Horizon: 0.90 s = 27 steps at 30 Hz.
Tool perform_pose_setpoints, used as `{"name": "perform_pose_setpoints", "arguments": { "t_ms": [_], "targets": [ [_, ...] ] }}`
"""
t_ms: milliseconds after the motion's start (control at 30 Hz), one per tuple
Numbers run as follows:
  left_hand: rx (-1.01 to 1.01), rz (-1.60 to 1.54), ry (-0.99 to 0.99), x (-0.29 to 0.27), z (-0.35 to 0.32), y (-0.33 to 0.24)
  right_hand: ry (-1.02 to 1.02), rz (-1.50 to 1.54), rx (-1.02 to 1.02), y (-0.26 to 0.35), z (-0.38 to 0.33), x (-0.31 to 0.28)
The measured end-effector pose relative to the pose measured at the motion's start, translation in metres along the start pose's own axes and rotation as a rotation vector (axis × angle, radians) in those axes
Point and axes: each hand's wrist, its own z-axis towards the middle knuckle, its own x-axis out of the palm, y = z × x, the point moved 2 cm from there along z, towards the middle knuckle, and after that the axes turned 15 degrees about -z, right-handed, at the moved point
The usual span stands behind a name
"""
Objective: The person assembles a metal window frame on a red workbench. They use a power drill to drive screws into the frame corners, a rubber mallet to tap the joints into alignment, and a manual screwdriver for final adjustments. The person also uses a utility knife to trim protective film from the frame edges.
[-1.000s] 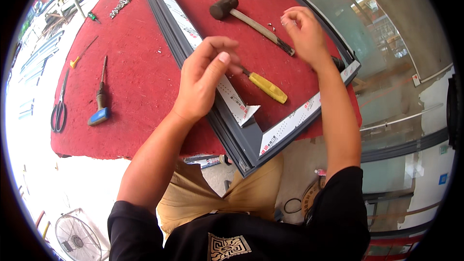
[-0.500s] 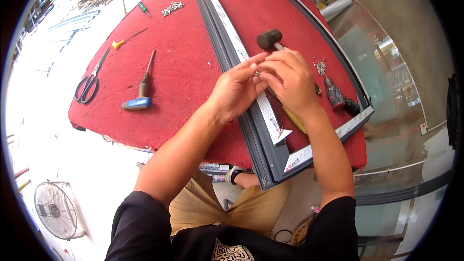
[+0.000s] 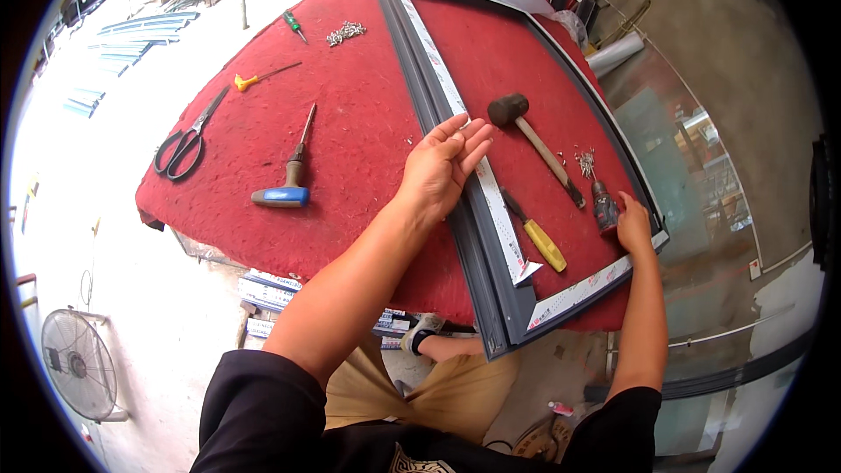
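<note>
Inside the frame's (image 3: 474,250) near right corner, my right hand (image 3: 637,226) meets one drill (image 3: 604,208) (best gripped squarely; how tightly I'm closed I can't tell), while my left (image 3: 441,162) hangs half open, contents unclear, by one mallet (image 3: 509,110), one yellow-handled tool (image 3: 545,245) and two piles of metal pieces (image 3: 346,32).

The frame (image 3: 473,250) is dark grey, the drill (image 3: 604,210) black-and-red, the cloth (image 3: 359,105) red.
</note>
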Motion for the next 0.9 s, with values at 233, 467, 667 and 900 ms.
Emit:
{"name": "perform_pose_setpoints", "arguments": {
  "t_ms": [233,467,667,900],
  "targets": [
    [-0.045,0.034,-0.054,-0.024,0.012,-0.003,0.238,0.092,-0.220,-0.021,0.000,-0.017],
    [-0.027,0.011,-0.137,-0.014,0.005,-0.002,0.291,-0.010,-0.098,-0.024,0.004,-0.006],
    [0.020,-0.011,-0.132,-0.016,0.010,-0.010,0.011,-0.056,-0.145,0.003,-0.009,-0.018],
    [0.065,-0.046,-0.104,-0.022,0.020,-0.001,-0.550,-0.004,-0.009,-0.001,-0.012,-0.055]
  ]
}}
